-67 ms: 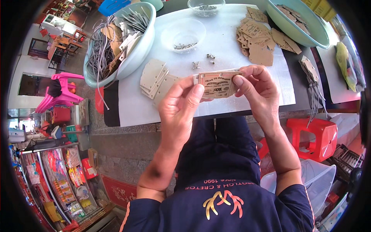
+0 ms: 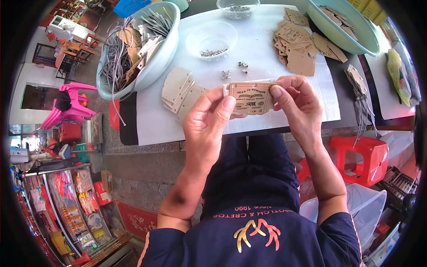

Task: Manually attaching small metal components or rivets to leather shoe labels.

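Between my two hands, over the table's near edge, is a brown printed cardboard tag (image 2: 250,99) with a paler card showing behind it. My left hand (image 2: 208,116) pinches its left end between thumb and fingers. My right hand (image 2: 299,101) pinches the right end, thumb on the printed face and fingers behind. Pale cards with punched holes (image 2: 176,89) lie fanned beside my left hand. Just beyond the tag, small metal fasteners (image 2: 242,65) lie loose on the white sheet. A clear bowl (image 2: 211,39) holds more small metal pieces.
Brown tags (image 2: 296,42) are piled at the far right, below a green basin (image 2: 367,38) of more tags. Another basin (image 2: 104,84) at the left holds grey cords and cards. Corded tags (image 2: 356,80) hang over the right edge, above a red stool (image 2: 362,155).
The held tag has tilted slightly, so its printed face turns a little more toward me. Both hands keep their pinch and have barely moved.
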The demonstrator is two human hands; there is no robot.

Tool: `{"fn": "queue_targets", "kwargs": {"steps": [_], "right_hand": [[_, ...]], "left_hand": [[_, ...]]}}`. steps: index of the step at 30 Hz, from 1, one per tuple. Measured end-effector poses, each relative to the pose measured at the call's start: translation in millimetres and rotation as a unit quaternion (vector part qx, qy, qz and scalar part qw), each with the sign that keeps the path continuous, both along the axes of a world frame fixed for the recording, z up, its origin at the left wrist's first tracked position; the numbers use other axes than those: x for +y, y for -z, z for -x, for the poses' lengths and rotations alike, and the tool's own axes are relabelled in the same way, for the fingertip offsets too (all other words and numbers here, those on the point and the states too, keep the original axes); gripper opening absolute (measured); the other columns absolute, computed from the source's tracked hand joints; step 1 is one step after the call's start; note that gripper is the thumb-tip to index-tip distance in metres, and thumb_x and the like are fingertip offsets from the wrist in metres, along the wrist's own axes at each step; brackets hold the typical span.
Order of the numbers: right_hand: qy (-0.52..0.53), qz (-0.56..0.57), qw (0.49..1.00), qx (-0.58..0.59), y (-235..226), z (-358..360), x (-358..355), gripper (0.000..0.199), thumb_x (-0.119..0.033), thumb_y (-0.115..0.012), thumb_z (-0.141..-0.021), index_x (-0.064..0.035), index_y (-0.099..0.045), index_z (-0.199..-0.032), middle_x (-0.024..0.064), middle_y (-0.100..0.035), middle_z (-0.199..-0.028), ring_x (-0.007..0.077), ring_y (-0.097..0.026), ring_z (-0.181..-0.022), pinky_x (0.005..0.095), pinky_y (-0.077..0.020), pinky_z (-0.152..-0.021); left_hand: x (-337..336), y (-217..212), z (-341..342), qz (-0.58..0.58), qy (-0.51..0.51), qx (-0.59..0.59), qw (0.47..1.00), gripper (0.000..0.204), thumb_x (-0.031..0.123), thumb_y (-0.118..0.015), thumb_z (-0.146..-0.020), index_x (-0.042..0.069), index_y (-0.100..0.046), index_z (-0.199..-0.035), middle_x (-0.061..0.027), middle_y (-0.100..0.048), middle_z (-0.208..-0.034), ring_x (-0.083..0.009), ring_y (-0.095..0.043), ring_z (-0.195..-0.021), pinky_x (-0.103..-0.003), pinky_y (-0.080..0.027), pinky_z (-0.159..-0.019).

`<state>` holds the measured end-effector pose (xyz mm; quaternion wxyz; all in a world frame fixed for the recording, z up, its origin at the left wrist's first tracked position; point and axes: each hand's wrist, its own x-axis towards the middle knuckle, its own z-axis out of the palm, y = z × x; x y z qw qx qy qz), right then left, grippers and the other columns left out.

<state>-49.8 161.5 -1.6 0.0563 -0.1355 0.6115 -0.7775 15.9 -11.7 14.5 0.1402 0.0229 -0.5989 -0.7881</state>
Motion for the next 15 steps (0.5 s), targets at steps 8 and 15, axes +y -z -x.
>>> {"fn": "queue_targets", "kwargs": {"steps": [8,15], "right_hand": [[0.052,-0.147,0.976,0.149,4,8,3,0.010,-0.009,-0.070,-0.088,-0.0022,-0.066,-0.093,0.0004,-0.062,-0.079,0.0056,-0.058,-0.068,0.0216,-0.0468,-0.057],[0.041,-0.141,0.986,0.077,-6,-1,0,0.013,-0.010,-0.069,-0.090,0.0013,-0.065,-0.094,0.0025,-0.064,-0.077,0.0055,-0.059,-0.064,0.0201,-0.0481,-0.057]], "left_hand": [[-2,-2,-2,-0.013,0.006,-0.021,1.000,0.028,0.017,-0.052,-0.100,-0.003,-0.059,-0.118,-0.0129,-0.066,-0.107,-0.0199,-0.067,-0.092,-0.036,-0.059,-0.075],[0,0,-2,0.004,0.003,-0.022,1.000,0.030,0.018,-0.050,-0.101,-0.004,-0.059,-0.118,-0.0135,-0.066,-0.106,-0.0204,-0.067,-0.092,-0.037,-0.059,-0.075]]}}
